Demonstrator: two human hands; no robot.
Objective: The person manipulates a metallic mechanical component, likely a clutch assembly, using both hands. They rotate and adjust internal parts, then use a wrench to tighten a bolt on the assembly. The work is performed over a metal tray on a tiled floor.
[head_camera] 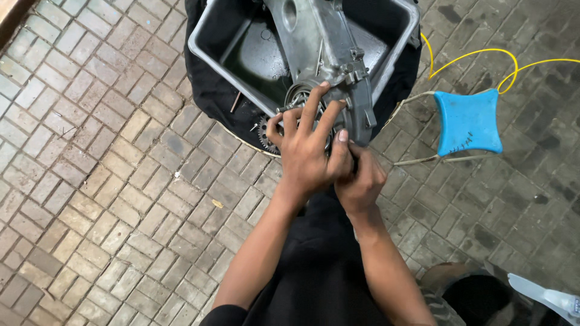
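Note:
A grey metal engine casing [329,42] leans out of a steel tray [208,51], its lower end over the tray's near rim. My left hand [308,142] lies spread over the round gear assembly [296,96] at the casing's lower end, fingers resting on it. My right hand [360,178] is tucked under and beside the left one, fingers curled against the casing's bottom edge; what they hold is hidden. A toothed gear [264,134] shows just left of my left hand.
The tray sits on black cloth [208,102] over a brick-paved floor [109,199]. A blue plastic stool [468,121] stands to the right, with a yellow cable [471,55] behind it. My dark-clothed legs fill the bottom centre.

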